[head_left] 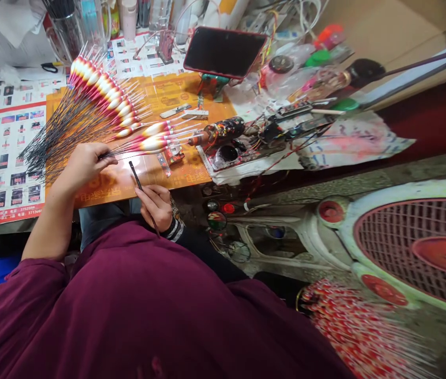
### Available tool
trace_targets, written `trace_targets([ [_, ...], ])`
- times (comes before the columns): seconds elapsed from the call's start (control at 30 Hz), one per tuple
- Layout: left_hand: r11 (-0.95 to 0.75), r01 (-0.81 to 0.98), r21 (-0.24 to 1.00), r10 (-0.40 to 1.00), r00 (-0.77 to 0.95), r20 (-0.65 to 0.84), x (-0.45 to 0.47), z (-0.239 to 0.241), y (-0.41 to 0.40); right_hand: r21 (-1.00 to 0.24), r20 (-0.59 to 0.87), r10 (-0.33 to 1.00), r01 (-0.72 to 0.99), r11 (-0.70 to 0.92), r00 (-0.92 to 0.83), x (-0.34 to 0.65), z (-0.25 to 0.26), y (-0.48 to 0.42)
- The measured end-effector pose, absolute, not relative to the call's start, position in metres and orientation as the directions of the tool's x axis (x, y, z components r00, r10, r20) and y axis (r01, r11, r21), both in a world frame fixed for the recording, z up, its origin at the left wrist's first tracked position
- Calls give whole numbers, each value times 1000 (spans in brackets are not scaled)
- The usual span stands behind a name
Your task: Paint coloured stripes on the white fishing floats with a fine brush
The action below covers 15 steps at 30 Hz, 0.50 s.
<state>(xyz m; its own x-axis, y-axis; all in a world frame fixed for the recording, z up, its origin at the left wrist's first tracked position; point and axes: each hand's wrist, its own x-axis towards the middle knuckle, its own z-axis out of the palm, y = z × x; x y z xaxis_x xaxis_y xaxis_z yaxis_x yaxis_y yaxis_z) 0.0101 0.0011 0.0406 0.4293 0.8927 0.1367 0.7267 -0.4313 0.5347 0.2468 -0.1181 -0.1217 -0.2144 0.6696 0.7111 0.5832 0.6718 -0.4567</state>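
My left hand (pixel 92 160) is closed on the dark thin stems of a few fishing floats (pixel 154 143), whose red, yellow and white bodies point right over the orange board. A slim dark paintbrush (pixel 136 175) is pinched in my right hand (pixel 157 208), just in front of the board's near edge. Its tip points up and left, apart from the floats. Beyond my left hand, a wide fan of similar floats (pixel 104 92) lies with black stems toward the left and pale tips toward the right.
The orange board (pixel 191 92) lies on printed paper (pixel 5 158). A phone (pixel 225 51) stands propped at the back. Tools, wires and a paint-spattered cylinder (pixel 225 128) crowd the right. A large fan (pixel 416 242) stands at right, near a bunch of red-and-white floats (pixel 353 326).
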Motion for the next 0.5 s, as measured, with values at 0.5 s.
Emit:
trace_targets([
  [0.5, -309, 905, 291, 941, 246, 231, -23, 36, 30, -425, 745, 628, 566, 706, -224, 247, -121, -114],
])
